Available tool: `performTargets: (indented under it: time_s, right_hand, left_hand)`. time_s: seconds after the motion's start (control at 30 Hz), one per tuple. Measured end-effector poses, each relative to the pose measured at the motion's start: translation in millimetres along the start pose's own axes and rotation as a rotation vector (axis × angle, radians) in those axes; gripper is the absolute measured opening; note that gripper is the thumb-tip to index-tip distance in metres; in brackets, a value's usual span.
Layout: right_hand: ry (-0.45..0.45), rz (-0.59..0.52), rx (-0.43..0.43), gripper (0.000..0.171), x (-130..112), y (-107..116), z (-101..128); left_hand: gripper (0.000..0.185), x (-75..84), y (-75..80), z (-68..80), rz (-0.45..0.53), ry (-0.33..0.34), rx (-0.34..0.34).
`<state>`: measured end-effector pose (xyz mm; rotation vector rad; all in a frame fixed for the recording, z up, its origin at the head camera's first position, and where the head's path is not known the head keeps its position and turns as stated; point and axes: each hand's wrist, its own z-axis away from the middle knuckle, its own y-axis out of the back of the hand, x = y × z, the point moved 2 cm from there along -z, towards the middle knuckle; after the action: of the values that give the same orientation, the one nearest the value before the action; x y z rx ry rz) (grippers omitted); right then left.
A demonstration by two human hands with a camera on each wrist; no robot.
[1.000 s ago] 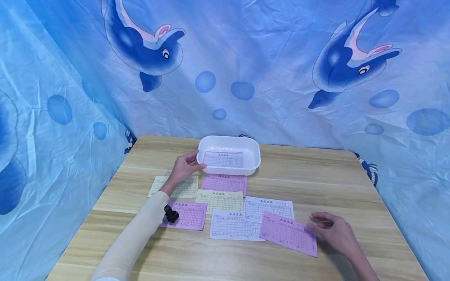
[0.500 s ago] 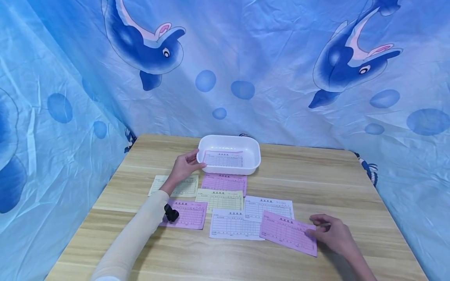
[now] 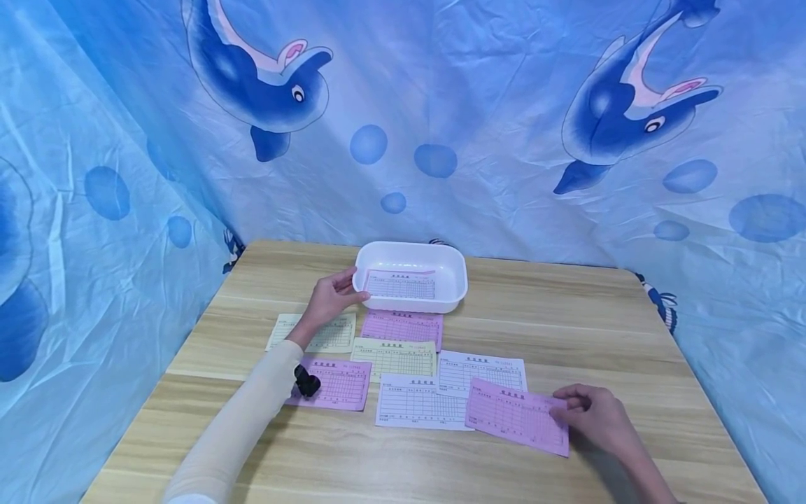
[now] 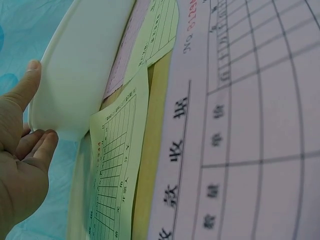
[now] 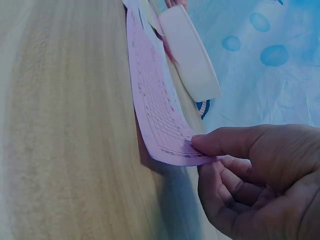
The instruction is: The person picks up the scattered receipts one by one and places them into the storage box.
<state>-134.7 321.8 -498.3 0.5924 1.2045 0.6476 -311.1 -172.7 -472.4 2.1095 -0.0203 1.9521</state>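
The left hand [image 3: 329,302] rests against the near left corner of the white tub [image 3: 455,280], fingers straight and relaxed, thumb up along the rim and the other fingers at the wall below it; the left wrist view shows the same, the thumb [image 4: 26,85] touching the tub's [image 4: 85,70] edge with nothing gripped. The tub stands toward the far middle of the wooden table [image 3: 598,322], at about 12 o'clock from the spread of slips, and a pink-edged slip [image 3: 400,285] lies flat inside it.

Under the left wrist, at about 7 o'clock from the tub, lies a yellow slip [image 3: 334,339]. At 6 o'clock from the tub, just beside its front wall, lies a pink slip [image 3: 403,329], and below that a second yellow slip [image 3: 393,358]. A pink slip near the sleeve [image 3: 340,385] lies partly under the forearm. Two white slips [image 3: 412,406] sit toward the near middle, overlapping.

At about 4 o'clock from the tub, the right hand [image 3: 595,416] pinches the right edge of the nearest pink slip [image 3: 513,416]. The right wrist view shows the thumb [image 5: 225,140] on top and curled fingers beneath, with that end of the slip [image 5: 155,110] lifted off the table while its far end lies among the others.
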Motion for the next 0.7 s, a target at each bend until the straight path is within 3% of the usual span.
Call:
performTargets:
  time_s: [0.3,0.7]
  right_hand:
    - [0.068,0.005,0.024,0.022,-7,6,-1]
    - [0.148,-0.116,0.127,0.034,-18,15,-8]
  left_hand:
    - [0.079,-28.7,4.3,-14.9,-0.01,0.009,0.01]
    - [0.082,-30.4,4.2,-13.6,-0.043,-0.017,0.033]
